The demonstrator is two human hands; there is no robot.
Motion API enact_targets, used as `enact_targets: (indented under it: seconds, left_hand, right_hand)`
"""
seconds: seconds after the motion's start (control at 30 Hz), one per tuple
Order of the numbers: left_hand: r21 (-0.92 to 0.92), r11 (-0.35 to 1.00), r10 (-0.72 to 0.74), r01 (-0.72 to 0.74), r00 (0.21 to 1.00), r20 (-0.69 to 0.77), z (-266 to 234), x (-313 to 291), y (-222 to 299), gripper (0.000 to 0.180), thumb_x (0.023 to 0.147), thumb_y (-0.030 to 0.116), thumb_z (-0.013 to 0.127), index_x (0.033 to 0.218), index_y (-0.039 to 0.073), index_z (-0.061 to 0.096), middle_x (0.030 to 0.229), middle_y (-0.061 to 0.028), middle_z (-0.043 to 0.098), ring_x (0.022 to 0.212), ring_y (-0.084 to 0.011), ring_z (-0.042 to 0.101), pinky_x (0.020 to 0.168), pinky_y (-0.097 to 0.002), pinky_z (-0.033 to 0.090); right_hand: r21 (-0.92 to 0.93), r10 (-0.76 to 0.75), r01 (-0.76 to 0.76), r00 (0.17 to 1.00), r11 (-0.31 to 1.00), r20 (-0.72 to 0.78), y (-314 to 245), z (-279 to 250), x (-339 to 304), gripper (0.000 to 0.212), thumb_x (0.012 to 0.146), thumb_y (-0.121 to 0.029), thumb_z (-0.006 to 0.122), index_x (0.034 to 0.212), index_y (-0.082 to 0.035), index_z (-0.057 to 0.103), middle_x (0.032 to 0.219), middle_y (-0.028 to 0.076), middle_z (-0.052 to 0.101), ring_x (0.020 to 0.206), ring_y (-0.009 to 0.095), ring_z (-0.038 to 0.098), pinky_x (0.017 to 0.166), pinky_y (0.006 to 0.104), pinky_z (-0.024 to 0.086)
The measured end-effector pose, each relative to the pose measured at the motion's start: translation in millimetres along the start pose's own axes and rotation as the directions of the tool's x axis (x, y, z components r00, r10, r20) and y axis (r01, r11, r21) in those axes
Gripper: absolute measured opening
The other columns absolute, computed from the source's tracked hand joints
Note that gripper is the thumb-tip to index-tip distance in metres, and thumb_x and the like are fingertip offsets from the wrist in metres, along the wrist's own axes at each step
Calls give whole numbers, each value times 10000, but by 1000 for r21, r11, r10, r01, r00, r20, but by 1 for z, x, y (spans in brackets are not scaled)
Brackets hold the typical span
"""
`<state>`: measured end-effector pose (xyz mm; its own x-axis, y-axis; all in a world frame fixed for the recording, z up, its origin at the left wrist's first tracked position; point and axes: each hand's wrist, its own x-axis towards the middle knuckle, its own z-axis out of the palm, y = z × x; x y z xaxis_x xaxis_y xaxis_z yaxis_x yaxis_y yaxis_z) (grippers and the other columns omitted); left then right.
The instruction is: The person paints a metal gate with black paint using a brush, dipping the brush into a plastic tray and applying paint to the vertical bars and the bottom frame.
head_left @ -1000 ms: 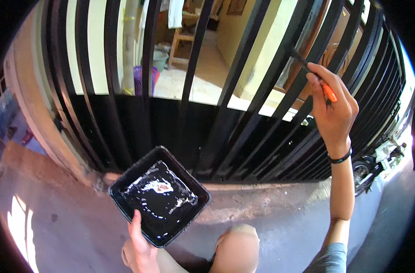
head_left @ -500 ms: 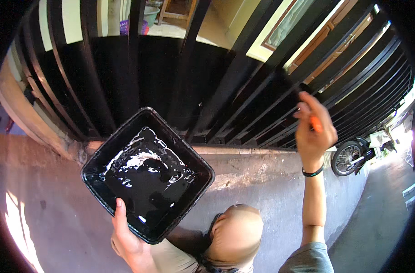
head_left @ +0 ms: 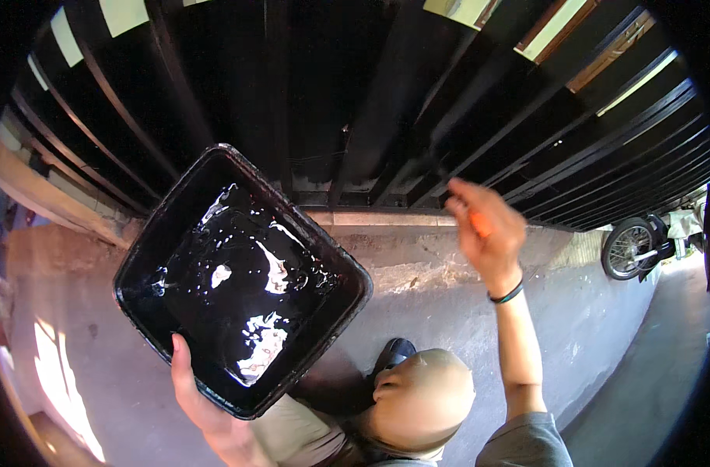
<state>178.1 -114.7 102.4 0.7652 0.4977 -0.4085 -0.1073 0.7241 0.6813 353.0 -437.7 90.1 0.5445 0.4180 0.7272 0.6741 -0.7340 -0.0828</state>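
Note:
A square black tub [head_left: 165, 342] of glossy black paint [head_left: 215, 311] is tilted toward me at the left. My left hand [head_left: 203, 397] grips its near-left side, thumb up along the outer wall and fingers hidden beneath. To the right, my right hand [head_left: 491, 233] is closed around an orange-handled paintbrush [head_left: 480, 223]. The brush's dark head is blurred and hard to tell from the black metal fence [head_left: 355, 167] in front of it; whether it touches the bars cannot be made out.
Below the fence runs a low ledge [head_left: 401, 220] with a worn, flaking wall. A parked motorcycle [head_left: 631, 247] stands at the far right. My knee [head_left: 425, 397] juts up at the lower middle, and sunlight falls on the ground at left.
My right hand has moved left and slightly down along the fence with the paintbrush. The tub sits a little higher and closer, its paint shifting, and the view has tipped downward.

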Motion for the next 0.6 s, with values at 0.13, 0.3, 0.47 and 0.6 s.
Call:
enact_targets:
  seconds: [0.13, 0.3, 0.47, 0.6]
  left_hand:
    - [-13, 1000, 0, 1, 996, 89, 1, 1, -3, 571, 1046, 377, 628, 1468, -1, 552, 1445, -161, 623, 1279, -289, 649, 1101, -421, 540]
    - [-28, 999, -16, 20, 991, 135, -8, 7, -2, 518, 1047, 317, 639, 1452, 0, 578, 1407, -142, 664, 1236, -278, 676, 1060, -426, 551]
    - [-15, 1000, 19, -17, 990, 143, -8, 5, -1, 503, 1041, 314, 646, 1430, -2, 601, 1392, -136, 672, 1236, -276, 674, 1060, -424, 546]
    - [-5, 998, 64, -64, 994, 88, -7, 2, -4, 499, 1041, 317, 645, 1422, -4, 607, 1379, -133, 678, 1227, -269, 678, 1048, -418, 553]
  right_hand:
    - [-87, -45, 25, 971, 996, -233, -13, -32, 22, 221, 852, 19, 809, 1064, 47, 750, 1046, 186, 793, 921, 305, 790, 802, 350, 626]
    - [60, 177, -166, 927, 984, -331, -53, -71, 9, 186, 892, 0, 793, 1061, 67, 757, 1027, 214, 795, 890, 321, 792, 776, 365, 630]
    - [109, 212, -201, 972, 973, -105, -44, -36, 0, 154, 902, -31, 791, 1054, -8, 778, 1031, 135, 805, 889, 263, 790, 772, 319, 611]
    - [112, 324, -331, 943, 937, 76, -25, 18, -35, 169, 941, -52, 773, 1109, -32, 771, 1004, 126, 797, 807, 229, 783, 699, 314, 602]
